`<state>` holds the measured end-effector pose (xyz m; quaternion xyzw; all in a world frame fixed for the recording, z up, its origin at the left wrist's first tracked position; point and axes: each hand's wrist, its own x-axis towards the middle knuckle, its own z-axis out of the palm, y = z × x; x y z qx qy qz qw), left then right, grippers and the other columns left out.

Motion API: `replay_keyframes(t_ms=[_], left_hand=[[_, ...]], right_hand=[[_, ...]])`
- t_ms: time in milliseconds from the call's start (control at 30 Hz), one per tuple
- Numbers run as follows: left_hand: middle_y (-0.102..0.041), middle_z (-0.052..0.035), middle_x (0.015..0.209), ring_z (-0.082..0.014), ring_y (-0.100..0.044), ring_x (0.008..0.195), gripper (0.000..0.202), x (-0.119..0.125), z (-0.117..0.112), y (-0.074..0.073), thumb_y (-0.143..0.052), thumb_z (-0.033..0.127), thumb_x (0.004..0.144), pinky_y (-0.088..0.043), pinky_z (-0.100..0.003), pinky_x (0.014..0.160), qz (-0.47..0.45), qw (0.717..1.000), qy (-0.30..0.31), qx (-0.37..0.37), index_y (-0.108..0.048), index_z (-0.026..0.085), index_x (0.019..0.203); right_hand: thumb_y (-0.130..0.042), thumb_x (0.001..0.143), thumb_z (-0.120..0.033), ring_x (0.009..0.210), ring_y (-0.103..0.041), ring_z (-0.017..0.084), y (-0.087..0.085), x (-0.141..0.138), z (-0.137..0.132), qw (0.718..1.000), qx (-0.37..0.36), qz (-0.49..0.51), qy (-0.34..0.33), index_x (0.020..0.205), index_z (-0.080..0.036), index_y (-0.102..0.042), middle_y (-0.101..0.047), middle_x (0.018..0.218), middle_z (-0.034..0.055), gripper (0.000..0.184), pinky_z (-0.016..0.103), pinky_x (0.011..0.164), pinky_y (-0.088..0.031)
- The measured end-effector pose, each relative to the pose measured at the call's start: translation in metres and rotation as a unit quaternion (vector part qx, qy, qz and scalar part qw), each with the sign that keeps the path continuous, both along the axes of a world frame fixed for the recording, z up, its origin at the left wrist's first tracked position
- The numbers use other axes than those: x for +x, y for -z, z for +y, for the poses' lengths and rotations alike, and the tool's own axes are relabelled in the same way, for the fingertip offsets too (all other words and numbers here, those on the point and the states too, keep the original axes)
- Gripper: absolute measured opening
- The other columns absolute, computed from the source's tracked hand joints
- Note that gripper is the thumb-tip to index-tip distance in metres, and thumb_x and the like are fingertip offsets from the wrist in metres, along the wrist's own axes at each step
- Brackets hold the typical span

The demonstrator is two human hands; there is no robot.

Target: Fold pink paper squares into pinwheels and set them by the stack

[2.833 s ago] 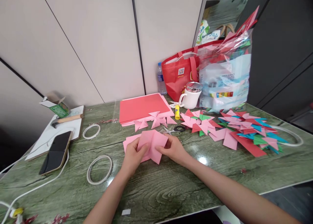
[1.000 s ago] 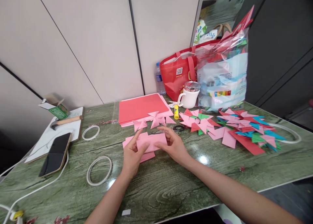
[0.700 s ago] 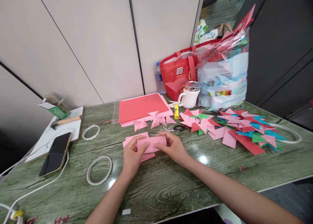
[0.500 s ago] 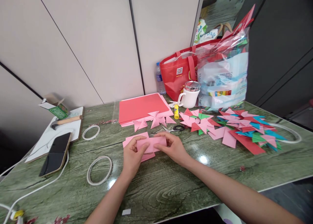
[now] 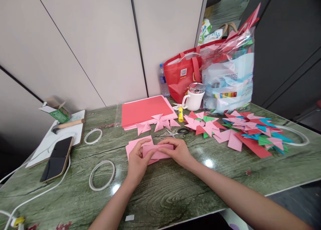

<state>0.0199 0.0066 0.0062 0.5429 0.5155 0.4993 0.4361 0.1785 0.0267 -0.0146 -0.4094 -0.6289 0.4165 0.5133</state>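
Between both hands is a folded piece of pink paper point(image 5: 157, 147), held just above the table. My left hand point(image 5: 139, 158) pinches its left part, thumb in front and fingers behind. On the right end, my right hand point(image 5: 179, 152) grips it the same way, and the two thumb tips nearly meet along it. Beneath lie several pink paper pieces point(image 5: 134, 144), partly hidden by the left hand and the held paper. Beyond the hands are folded pink paper shapes point(image 5: 159, 123) and black-handled scissors point(image 5: 182, 131).
Red and pink sheets point(image 5: 147, 109) lie at the back, near a glue stick point(image 5: 180, 114) and a white mug point(image 5: 194, 99). Coloured folded papers point(image 5: 255, 128) are heaped right. Tape rolls point(image 5: 91, 181), a phone point(image 5: 56, 159) and a hammer point(image 5: 67, 124) lie left.
The held paper has shifted slightly right and down and looks narrower, tilted or folded along its length. My thumbs have come closer together.
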Motion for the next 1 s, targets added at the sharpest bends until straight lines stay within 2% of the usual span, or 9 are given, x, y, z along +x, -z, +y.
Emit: replay_keyframes(t_ms=[100,267,400,700,1000], left_hand=[[-0.054,0.0062,0.05,-0.0076,-0.045,0.044,0.029,-0.001,0.0008,0.0002,-0.068,0.027,0.067,-0.036,-0.017,0.043,-0.008,1.0,0.001,-0.01,-0.06,0.015,0.092],[-0.063,0.0007,0.062,-0.0107,-0.055,0.057,0.019,-0.0033,0.0041,0.0029,-0.064,0.031,0.072,-0.043,-0.019,0.054,-0.05,0.998,0.03,-0.016,-0.064,0.013,0.079],[-0.065,-0.0002,0.063,-0.0119,-0.055,0.058,0.018,-0.0043,0.0048,0.0055,-0.064,0.031,0.072,-0.044,-0.02,0.054,-0.052,0.998,0.026,-0.019,-0.065,0.013,0.076],[-0.066,-0.0006,0.064,-0.0127,-0.056,0.056,0.02,-0.004,0.0043,0.0049,-0.066,0.032,0.07,-0.044,-0.021,0.052,-0.061,0.998,0.019,-0.022,-0.068,0.013,0.077],[-0.068,-0.0011,0.065,-0.0132,-0.058,0.057,0.024,-0.0048,0.0042,0.0055,-0.065,0.032,0.071,-0.048,-0.023,0.054,-0.056,0.998,0.021,-0.019,-0.069,0.013,0.086]], right_hand=[[-0.069,0.067,-0.028,0.077,-0.064,0.02,-0.0005,0.0001,0.0,1.0,-0.007,0.0,0.007,0.076,-0.018,-0.07,-0.071,0.079,0.005,0.013,0.031,0.074,-0.049],[-0.069,0.067,-0.028,0.076,-0.065,0.019,-0.0006,0.0012,0.0005,1.0,-0.018,0.001,0.007,0.077,-0.018,-0.07,-0.071,0.08,0.004,0.014,0.029,0.072,-0.05],[-0.069,0.067,-0.029,0.076,-0.065,0.019,-0.0007,0.0013,0.0008,1.0,-0.02,0.001,0.007,0.076,-0.018,-0.07,-0.071,0.079,0.0038,0.015,0.029,0.072,-0.05],[-0.069,0.067,-0.031,0.075,-0.065,0.019,-0.001,0.0012,0.0005,1.0,-0.02,0.005,0.005,0.075,-0.019,-0.07,-0.071,0.079,0.0034,0.015,0.031,0.071,-0.051],[-0.07,0.066,-0.029,0.075,-0.065,0.019,-0.0024,0.001,0.0,1.0,-0.029,0.01,0.005,0.075,-0.018,-0.07,-0.071,0.078,0.004,0.014,0.03,0.072,-0.05]])
